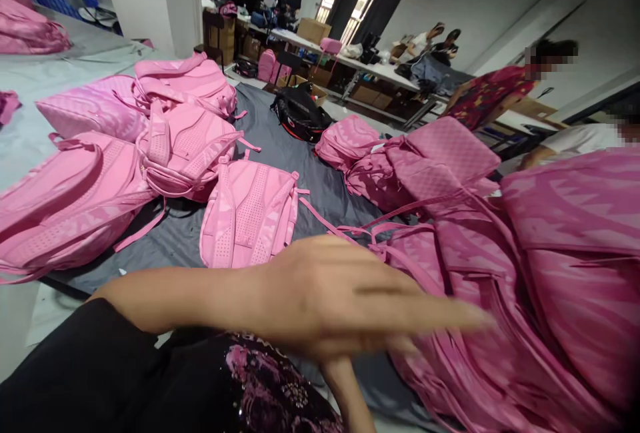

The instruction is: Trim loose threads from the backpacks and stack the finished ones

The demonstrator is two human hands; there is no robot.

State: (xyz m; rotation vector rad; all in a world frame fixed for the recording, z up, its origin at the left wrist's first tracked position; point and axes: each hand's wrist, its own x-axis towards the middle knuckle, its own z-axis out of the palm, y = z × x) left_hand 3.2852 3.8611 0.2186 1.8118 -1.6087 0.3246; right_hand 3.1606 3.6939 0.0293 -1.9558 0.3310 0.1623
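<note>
My left hand (350, 300) stretches across the front of the view, its fingers straight, close together and smeared by motion. It appears to hold nothing, and its fingertips lie in front of a pink backpack (460, 253) on the right. Below it shows a bit of my right hand or wrist (347, 393); its fingers are mostly hidden behind the left hand. Just beyond the left wrist, a small pink backpack (250, 213) lies with its straps up. Another large pink backpack (580, 273) fills the right edge.
More pink backpacks (70, 200) lie in a group on the left of the grey cloth-covered table (320, 180). A black bag (300, 113) sits at the far edge. Several people, one in a red patterned shirt (490, 96), are near benches behind. A white pillar (150, 3) stands back left.
</note>
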